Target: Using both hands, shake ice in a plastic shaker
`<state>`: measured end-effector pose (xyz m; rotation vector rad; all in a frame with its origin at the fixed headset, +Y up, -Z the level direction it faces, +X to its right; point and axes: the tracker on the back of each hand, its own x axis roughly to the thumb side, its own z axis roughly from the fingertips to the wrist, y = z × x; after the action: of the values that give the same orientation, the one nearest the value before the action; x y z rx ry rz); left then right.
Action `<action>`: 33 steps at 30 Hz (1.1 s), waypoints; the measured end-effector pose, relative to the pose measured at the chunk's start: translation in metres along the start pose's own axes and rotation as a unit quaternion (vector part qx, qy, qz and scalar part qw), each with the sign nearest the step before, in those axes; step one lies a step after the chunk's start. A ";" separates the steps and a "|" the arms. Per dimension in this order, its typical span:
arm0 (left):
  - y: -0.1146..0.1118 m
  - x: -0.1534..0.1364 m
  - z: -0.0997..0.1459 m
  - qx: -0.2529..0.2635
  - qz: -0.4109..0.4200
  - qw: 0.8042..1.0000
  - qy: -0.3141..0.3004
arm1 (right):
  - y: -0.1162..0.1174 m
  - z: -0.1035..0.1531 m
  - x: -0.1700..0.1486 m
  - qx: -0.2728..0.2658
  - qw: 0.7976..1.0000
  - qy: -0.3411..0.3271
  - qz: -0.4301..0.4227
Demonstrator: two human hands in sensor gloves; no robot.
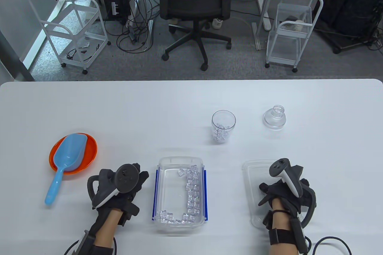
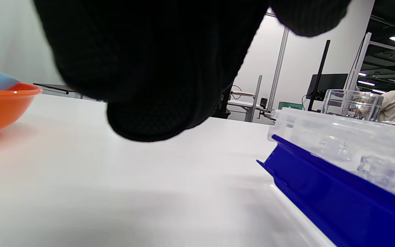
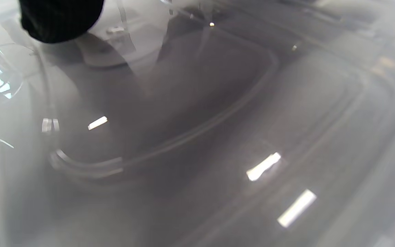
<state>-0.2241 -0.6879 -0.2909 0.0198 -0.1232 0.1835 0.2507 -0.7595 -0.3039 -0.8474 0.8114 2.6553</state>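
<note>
Beyond both hands, shaker (image 1: 223,126) ungripped.

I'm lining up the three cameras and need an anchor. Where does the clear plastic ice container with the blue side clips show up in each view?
Table view: the clear plastic ice container with blue side clips sits bottom centre, between the two hands.
Left wrist view: its blue clip and clear wall fill the lower right.
Right wrist view: not in it; only a clear flat lid shows, blurred.
Shared landmark: the clear shaker cup, behind the container in the left wrist view.

no legible text anywhere; faint unreadable measuring marks on the shaker cup (image 1: 223,126)
</note>
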 end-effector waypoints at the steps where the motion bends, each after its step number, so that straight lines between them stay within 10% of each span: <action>1: -0.001 -0.001 0.000 -0.002 0.006 1.000 0.002 | 0.000 -0.001 -0.001 0.004 1.000 0.002 -0.019; 12: 0.005 0.007 0.002 0.009 -0.002 1.000 -0.013 | -0.038 0.043 0.014 -0.240 0.970 0.011 0.046; 21: 0.015 0.011 0.008 0.050 0.003 0.999 -0.005 | -0.058 0.097 0.029 -0.288 0.950 -0.118 -0.011; 27: 0.026 0.017 0.015 0.098 -0.015 0.995 -0.008 | -0.064 0.135 0.032 -0.322 0.910 -0.241 -0.101; 33: 0.040 0.056 0.036 0.194 -0.008 0.977 -0.083 | -0.059 0.158 0.041 -0.323 0.825 -0.404 -0.228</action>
<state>-0.1808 -0.6398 -0.2475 0.4256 -0.2534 0.1869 0.1669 -0.6180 -0.2471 0.0679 -0.4693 2.4377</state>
